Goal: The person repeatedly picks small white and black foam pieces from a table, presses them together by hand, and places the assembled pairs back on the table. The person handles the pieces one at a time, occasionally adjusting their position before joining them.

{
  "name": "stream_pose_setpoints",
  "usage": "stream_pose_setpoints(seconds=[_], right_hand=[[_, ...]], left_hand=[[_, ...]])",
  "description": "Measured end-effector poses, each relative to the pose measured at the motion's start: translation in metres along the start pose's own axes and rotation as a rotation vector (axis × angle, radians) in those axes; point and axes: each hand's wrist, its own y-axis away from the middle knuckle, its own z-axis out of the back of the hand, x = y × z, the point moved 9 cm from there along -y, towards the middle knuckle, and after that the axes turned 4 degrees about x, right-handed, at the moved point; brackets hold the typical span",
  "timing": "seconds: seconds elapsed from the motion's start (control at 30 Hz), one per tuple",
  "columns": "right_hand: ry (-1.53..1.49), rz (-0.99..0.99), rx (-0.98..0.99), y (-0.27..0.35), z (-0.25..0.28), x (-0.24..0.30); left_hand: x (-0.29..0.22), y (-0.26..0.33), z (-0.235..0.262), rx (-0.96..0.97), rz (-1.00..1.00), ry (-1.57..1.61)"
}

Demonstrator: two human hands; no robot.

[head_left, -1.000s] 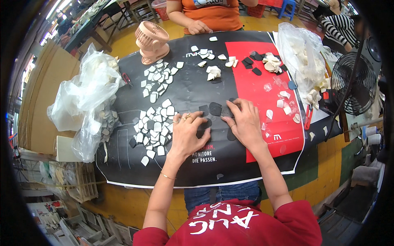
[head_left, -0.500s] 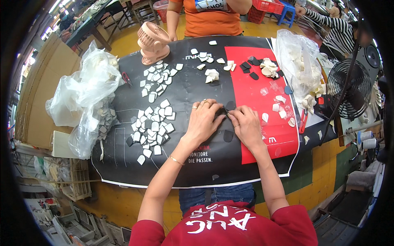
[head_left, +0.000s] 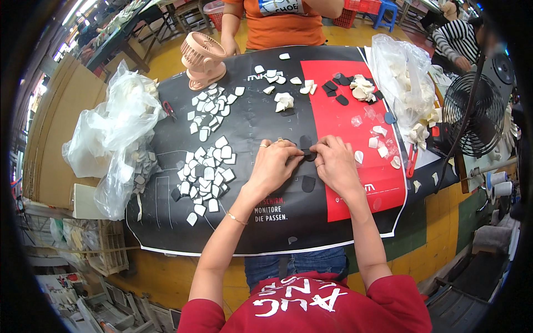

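Over the black sheet, my left hand (head_left: 275, 166) and my right hand (head_left: 336, 167) meet with thumbs and fingertips pinched on a small black rounded patch (head_left: 310, 156) between them. Much of that patch is hidden by the fingers. One dark patch (head_left: 305, 141) lies just beyond my fingertips, and another dark patch (head_left: 308, 183) lies flat on the near side. To the left of my left hand spreads a loose pile of white patches with dark edges (head_left: 209, 173). A second pile of such patches (head_left: 205, 105) is farther back.
A pink fan (head_left: 203, 60) stands at the back left. Plastic bags of pieces flank the table: one bag (head_left: 114, 139) left, another bag (head_left: 404, 77) right. Crumpled white peelings (head_left: 363, 89) and red snips (head_left: 411, 160) lie right. Across the table stands a person in orange (head_left: 283, 28).
My fingertips have shifted slightly around the black patch, both hands staying close together. The view has moved a little. At the back right, the person in stripes has lowered an outstretched arm.
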Motion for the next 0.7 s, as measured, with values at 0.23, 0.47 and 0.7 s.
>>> stream_pose_setpoints(seconds=[0.23, 0.47, 0.7], right_hand=[[0.139, 0.082, -0.017, 0.01, 0.003, 0.014], [0.083, 0.047, 0.011, 0.013, 0.0, 0.011], [0.094, 0.044, -0.019, 0.016, 0.002, 0.01]], left_hand=[[0.023, 0.002, 0.017, -0.188, 0.241, 0.324], [0.026, -0.012, 0.032, -0.228, 0.138, -0.123], [-0.006, -0.014, -0.017, -0.024, -0.205, -0.421]])
